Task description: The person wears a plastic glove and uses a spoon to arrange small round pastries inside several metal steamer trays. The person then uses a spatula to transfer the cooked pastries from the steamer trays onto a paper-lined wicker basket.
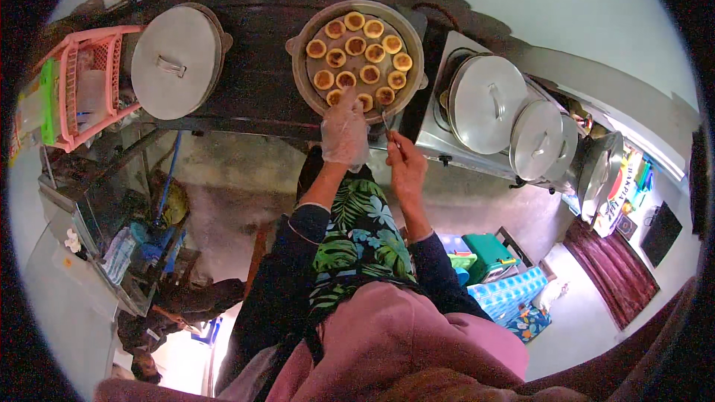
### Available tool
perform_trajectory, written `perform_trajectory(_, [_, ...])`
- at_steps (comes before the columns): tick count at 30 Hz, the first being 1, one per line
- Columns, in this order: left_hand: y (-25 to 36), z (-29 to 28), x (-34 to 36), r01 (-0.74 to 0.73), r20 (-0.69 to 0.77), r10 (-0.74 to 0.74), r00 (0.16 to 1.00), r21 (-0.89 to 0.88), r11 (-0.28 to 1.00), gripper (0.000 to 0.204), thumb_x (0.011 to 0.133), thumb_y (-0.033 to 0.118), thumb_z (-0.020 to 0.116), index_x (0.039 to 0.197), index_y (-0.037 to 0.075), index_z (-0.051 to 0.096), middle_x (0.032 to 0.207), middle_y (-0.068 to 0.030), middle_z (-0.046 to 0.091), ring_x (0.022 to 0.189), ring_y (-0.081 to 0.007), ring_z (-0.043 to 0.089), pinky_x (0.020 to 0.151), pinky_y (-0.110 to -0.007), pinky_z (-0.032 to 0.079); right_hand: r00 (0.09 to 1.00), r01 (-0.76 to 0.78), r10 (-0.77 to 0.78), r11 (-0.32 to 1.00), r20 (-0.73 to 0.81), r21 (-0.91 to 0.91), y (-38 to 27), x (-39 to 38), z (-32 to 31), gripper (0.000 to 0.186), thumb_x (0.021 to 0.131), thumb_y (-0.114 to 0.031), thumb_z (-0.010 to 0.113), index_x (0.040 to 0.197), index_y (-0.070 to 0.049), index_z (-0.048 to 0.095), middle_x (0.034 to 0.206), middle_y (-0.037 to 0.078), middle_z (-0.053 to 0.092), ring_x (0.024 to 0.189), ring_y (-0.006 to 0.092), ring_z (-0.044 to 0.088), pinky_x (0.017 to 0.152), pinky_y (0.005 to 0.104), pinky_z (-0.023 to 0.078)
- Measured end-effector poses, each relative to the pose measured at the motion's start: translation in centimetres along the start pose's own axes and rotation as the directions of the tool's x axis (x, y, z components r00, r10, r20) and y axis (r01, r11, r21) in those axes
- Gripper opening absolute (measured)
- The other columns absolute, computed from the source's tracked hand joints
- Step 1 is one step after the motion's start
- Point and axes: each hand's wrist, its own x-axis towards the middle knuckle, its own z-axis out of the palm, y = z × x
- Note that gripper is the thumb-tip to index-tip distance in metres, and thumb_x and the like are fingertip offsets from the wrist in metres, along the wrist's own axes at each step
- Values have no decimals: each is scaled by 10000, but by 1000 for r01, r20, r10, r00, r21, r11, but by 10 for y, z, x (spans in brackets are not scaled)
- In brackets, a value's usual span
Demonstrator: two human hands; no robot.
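A wide round metal pan (298, 78) with side handles holds several small round pastries (355, 46), pale at the rim and browned on top. My left hand (345, 132), in a clear plastic glove, reaches over the pan's near edge. Its fingers stretch down to the nearest pastries; whether they touch one is not clear. At the near right edge my bare right hand (406, 167) is closed round the handle of a thin metal utensil (385, 117). The utensil's tip points into the pan beside a pastry, and its exact kind is too small to make out.
Left of the pan stands a lidded metal pan (175, 37), beside a pink plastic rack (89, 78). On the right, a stove (439, 123) carries another lidded pan (488, 104), with more lids (536, 140) beyond. Another person (179, 309) is at lower left.
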Motion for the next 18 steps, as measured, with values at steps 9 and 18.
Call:
perform_trajectory(9, [-14, 6, 6, -311, -223, 308, 925, 21, 950, 299, 920, 177, 486, 1189, 67, 559, 994, -228, 624, 905, -408, 606, 771, -451, 484, 976, 134, -140, 990, -169, -46, 14, 16, -23, 269, 890, -158, 595, 1126, -33, 628, 901, 166, 682, 683, 282, 653, 615, 353, 502])
perform_trajectory(18, [25, 28, 10, -66, 56, 63, 996, 56, 996, 298, 897, 194, 497, 1134, 26, 562, 1044, -234, 626, 930, -388, 611, 796, -454, 492, 996, -13, 21, 996, -84, 91, -5, 1, -30, 266, 893, -156, 591, 1130, -43, 630, 853, 152, 681, 673, 234, 640, 604, 339, 490])
